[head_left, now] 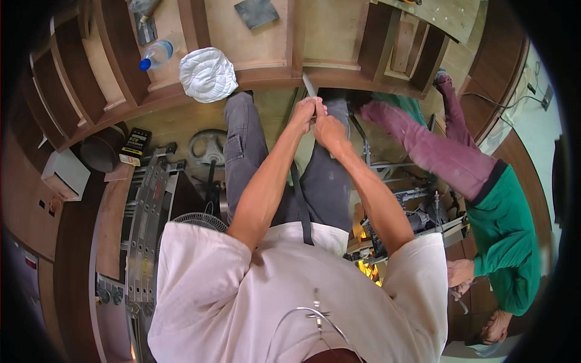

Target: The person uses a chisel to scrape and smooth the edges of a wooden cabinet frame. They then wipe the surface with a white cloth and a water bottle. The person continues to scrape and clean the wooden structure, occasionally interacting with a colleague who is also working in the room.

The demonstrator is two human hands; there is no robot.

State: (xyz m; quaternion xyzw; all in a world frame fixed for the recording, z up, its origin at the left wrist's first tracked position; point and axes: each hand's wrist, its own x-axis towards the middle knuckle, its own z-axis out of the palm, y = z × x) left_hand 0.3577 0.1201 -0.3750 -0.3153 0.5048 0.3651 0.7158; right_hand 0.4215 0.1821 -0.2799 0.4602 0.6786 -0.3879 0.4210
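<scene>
My left hand (302,115) and my right hand (330,129) meet in front of me, close to the edge of a brown wooden frame (266,77). Between them a long, narrow, pale metal blade (309,86) points away, its tip near the frame's front board. My left fingers are closed about the blade's near end. The right hand, also closed, is pressed against the same spot from the right. Fingers cover the handle, so the exact kind of tool cannot be made out. A white folded cloth (209,75) lies on the frame to the left of my hands.
A water bottle (157,55) and a grey square sheet (256,13) lie inside the frame. At left stand a folded metal ladder (145,236) and a fan (196,221). Close on my right, a person in a green top (502,218) bends over, near metal equipment (417,209).
</scene>
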